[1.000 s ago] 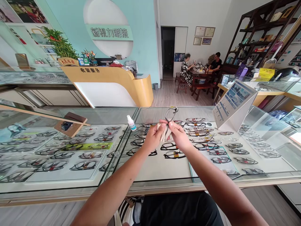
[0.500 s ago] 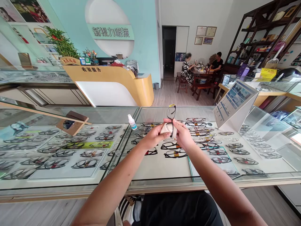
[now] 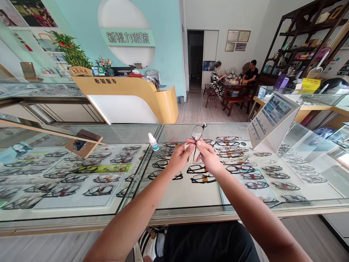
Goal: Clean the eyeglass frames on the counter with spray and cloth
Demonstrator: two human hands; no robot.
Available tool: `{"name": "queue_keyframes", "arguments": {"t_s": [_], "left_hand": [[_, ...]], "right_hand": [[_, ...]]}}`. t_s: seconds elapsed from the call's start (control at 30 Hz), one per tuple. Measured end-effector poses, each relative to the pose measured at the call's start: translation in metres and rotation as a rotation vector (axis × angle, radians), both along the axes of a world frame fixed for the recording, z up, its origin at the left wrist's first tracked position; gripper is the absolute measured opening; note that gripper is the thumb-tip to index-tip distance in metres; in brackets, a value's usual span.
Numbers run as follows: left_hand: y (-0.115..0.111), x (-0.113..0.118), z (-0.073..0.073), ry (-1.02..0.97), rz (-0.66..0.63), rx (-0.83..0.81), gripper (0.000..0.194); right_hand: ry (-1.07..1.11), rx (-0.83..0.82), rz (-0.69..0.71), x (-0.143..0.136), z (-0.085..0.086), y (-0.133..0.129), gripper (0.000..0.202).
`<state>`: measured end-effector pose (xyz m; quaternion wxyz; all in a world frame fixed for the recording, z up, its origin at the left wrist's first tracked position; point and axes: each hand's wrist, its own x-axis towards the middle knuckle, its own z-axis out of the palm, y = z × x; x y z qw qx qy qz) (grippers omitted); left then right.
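Observation:
Above the glass counter, both my hands are closed together around a pair of eyeglasses (image 3: 197,133) and a pale cleaning cloth (image 3: 193,155). One lens stands up over my fingers, while the other part of the frame is hidden by the hands and cloth. My left hand (image 3: 180,155) grips the cloth against the glasses. Fingers of my right hand (image 3: 207,155) pinch the frame from the right side. A white spray bottle (image 3: 153,142) with a blue label stands on the counter to the left of my hands.
Rows of eyeglasses (image 3: 203,178) lie inside the glass display counter (image 3: 174,209). A wooden stand (image 3: 84,142) sits at left, a tilted display sign (image 3: 272,118) at right. Two people sit at a table (image 3: 236,84) in the background.
The glasses have turned between my hands, so the upright lens now leans right. The cloth has shifted from spread around the lower lens to bunched and hanging below my fingers.

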<state>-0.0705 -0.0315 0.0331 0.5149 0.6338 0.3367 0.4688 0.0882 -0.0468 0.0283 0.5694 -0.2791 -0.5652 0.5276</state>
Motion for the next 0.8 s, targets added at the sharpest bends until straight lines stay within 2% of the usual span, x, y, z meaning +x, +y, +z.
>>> {"name": "queue_keyframes", "arguments": {"t_s": [0.1,0.17,0.23,0.33,0.43,0.5,0.53,0.7,0.77,0.8], "left_hand": [[0.007,-0.002,-0.004,0.018,0.115,0.058,0.078],[0.015,-0.007,-0.007,-0.006,0.215,0.047,0.078],[0.024,-0.014,-0.007,-0.058,0.255,0.021,0.075],[0.032,-0.025,-0.004,-0.116,0.270,0.057,0.065],[0.031,-0.029,0.003,-0.087,0.307,0.131,0.038],[0.026,-0.029,0.008,-0.011,0.308,0.207,0.023],[0.022,-0.028,0.010,0.040,0.307,0.255,0.021],[0.007,-0.023,0.015,0.219,0.390,0.584,0.051],[0.005,-0.024,0.013,0.257,0.443,0.730,0.050],[0.005,-0.025,0.012,0.266,0.470,0.800,0.044]], "right_hand": [[0.025,0.030,-0.113,0.008,0.002,0.006,0.057],[0.113,0.047,-0.171,0.015,0.005,0.010,0.053],[0.192,0.047,-0.210,0.023,0.010,0.013,0.047],[0.195,0.026,-0.189,0.030,0.016,0.014,0.043],[0.152,-0.004,-0.109,0.032,0.020,0.011,0.048],[0.122,-0.008,-0.080,0.033,0.021,0.009,0.049],[0.104,-0.003,-0.072,0.033,0.021,0.008,0.049],[-0.069,0.079,-0.039,0.038,0.025,0.006,0.053],[-0.161,0.107,-0.019,0.040,0.029,0.004,0.055],[-0.201,0.118,-0.010,0.041,0.031,0.002,0.055]]}}
